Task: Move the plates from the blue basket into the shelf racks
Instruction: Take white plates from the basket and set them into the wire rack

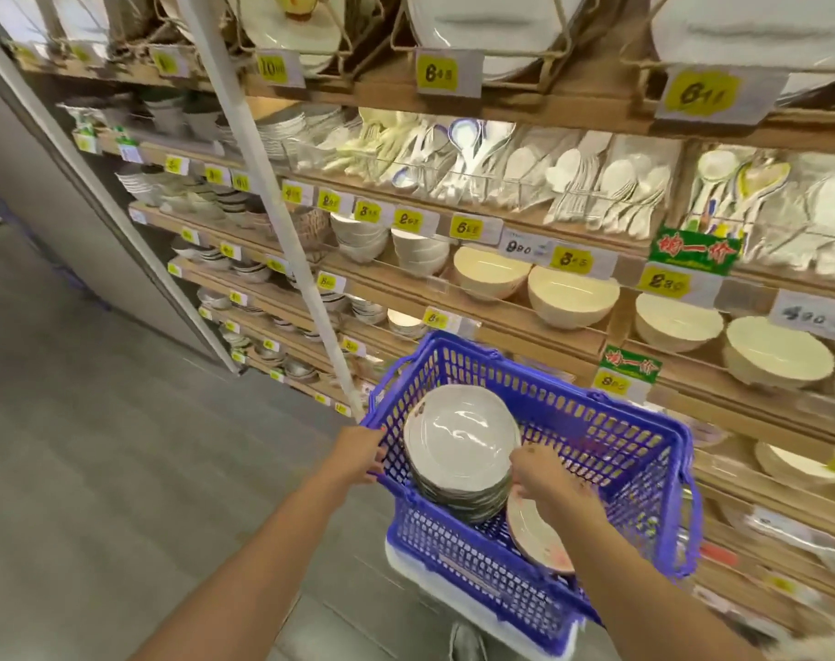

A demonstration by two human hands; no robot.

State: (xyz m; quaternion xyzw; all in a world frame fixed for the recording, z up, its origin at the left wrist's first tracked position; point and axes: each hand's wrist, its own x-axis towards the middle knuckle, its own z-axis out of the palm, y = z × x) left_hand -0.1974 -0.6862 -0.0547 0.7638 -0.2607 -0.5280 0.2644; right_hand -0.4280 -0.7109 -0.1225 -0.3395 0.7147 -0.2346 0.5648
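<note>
A blue plastic basket (611,450) sits low in front of the shelves. Inside it a stack of white plates (458,441) with dark rims leans toward the left wall. A single plate (534,536) lies tilted lower down beside the stack. My left hand (358,453) grips the basket's left rim. My right hand (549,474) is inside the basket, fingers curled at the right edge of the stack, just above the single plate. Wire plate racks (482,45) holding large white plates stand on the top shelf.
Wooden shelves (501,322) run along the right with bowls, spoons and yellow price tags. A white pole (272,202) slants in front of the shelving. Grey floor (96,446) opens to the left. The basket rests on a white support (453,589).
</note>
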